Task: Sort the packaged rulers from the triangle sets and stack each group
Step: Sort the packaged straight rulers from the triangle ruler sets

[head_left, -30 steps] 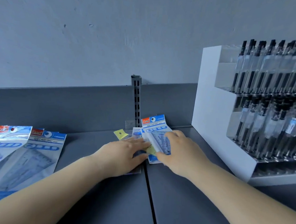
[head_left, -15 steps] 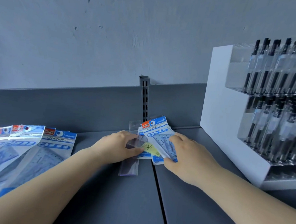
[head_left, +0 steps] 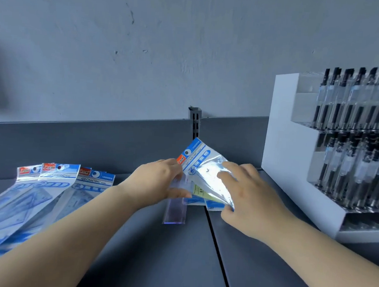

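A small triangle set pack with a blue and white header is tilted up off the grey shelf, its plastic glaring. My right hand grips its lower right edge, fingers spread over its face. My left hand pinches a clear packaged ruler that lies lengthwise toward me, partly under the pack. More small packs and a yellow label lie beneath, mostly hidden. At the far left, large triangle set packs lie fanned and overlapping.
A white tiered display full of black and clear pens stands at the right. A grey back panel with a slotted upright runs behind. A seam splits the shelf down the middle.
The right hand has lifted and tilted the small triangle set pack up off the pile. The left hand has drawn the clear ruler further out toward me. The view moved closer.
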Action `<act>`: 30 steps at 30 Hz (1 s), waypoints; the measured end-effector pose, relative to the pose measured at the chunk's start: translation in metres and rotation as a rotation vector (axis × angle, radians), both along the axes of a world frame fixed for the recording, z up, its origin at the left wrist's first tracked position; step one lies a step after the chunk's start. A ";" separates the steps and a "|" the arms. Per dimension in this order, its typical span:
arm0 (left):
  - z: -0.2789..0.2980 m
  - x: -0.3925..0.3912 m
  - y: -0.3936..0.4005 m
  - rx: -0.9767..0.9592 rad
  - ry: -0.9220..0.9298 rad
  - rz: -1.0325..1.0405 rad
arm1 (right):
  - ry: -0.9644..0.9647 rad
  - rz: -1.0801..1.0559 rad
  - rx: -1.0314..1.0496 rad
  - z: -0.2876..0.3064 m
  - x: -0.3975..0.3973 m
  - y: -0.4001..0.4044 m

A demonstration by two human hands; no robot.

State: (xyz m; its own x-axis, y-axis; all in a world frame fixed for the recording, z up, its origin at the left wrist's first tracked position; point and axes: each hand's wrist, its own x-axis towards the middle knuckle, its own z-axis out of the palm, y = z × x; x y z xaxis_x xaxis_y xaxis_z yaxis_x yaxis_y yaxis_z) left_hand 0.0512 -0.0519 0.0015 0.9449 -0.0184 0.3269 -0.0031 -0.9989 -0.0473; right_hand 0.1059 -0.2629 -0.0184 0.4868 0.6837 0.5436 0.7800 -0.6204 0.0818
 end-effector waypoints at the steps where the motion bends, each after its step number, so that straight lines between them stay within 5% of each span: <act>1: 0.003 -0.004 0.000 0.003 -0.030 -0.002 | -0.011 0.020 0.049 0.000 0.001 -0.002; 12: 0.025 -0.083 0.058 -0.031 -0.438 0.003 | -0.051 0.184 0.402 0.027 -0.031 0.022; 17: 0.032 -0.139 0.102 -0.127 -0.568 0.190 | 0.056 0.197 0.545 0.039 -0.070 0.068; 30: 0.022 -0.266 0.248 -0.115 -0.607 0.474 | 0.238 0.169 0.663 0.040 -0.188 0.229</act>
